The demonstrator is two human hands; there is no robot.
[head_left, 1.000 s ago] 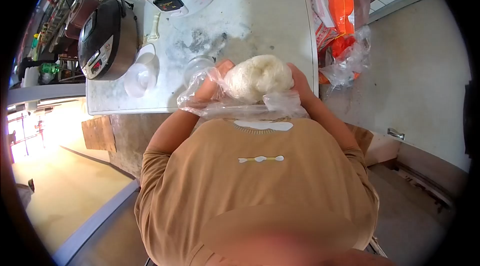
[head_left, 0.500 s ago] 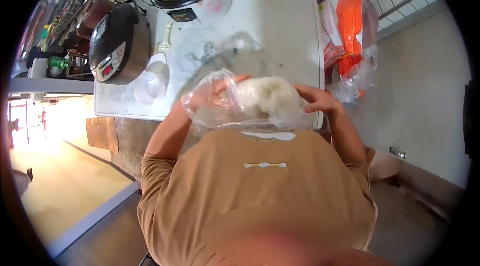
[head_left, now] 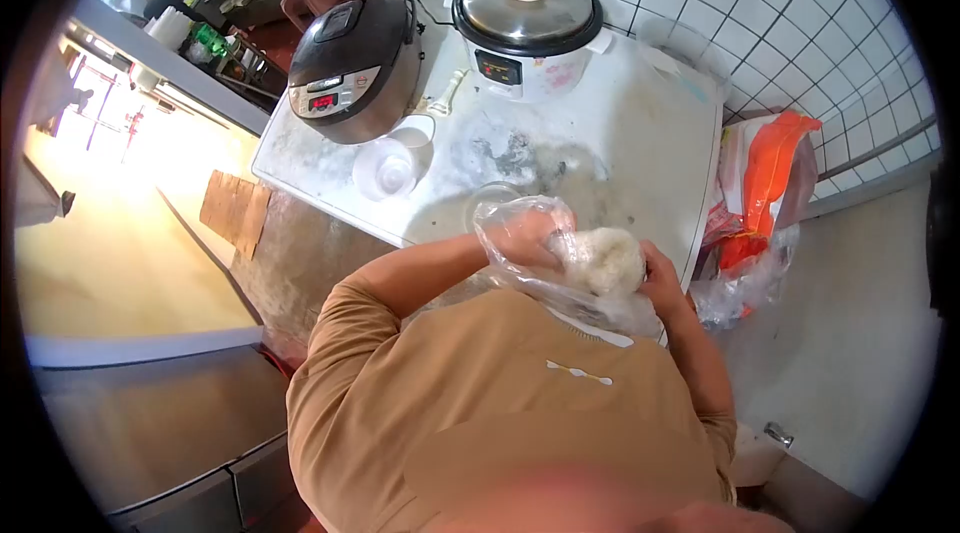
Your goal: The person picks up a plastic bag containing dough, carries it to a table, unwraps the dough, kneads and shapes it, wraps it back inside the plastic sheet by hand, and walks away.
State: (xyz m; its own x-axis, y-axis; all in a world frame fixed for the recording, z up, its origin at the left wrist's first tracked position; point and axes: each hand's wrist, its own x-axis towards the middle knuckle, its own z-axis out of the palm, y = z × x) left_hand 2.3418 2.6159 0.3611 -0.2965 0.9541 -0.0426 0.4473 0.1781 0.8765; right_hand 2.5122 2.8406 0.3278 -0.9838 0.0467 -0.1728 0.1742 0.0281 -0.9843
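A white, lumpy mass that looks like cooked rice lies between my hands, just in front of my chest at the table's near edge. A clear plastic bag is drawn partly around it. My left hand shows through the bag, its curled fingers against the left side of the lump. On the other side, my right hand presses bent fingers against the lump's right end. Some fingertips of both hands are hidden by the plastic and the lump.
On the white table stand a dark rice cooker, a larger white cooker with a metal lid, clear plastic cups and a pale rice paddle. An orange and white bag sits beyond the right edge.
The view has swung, so the table appears turned and lower. The white lump looks more compact, and my hands are closer together around it, with my right fingers more bent.
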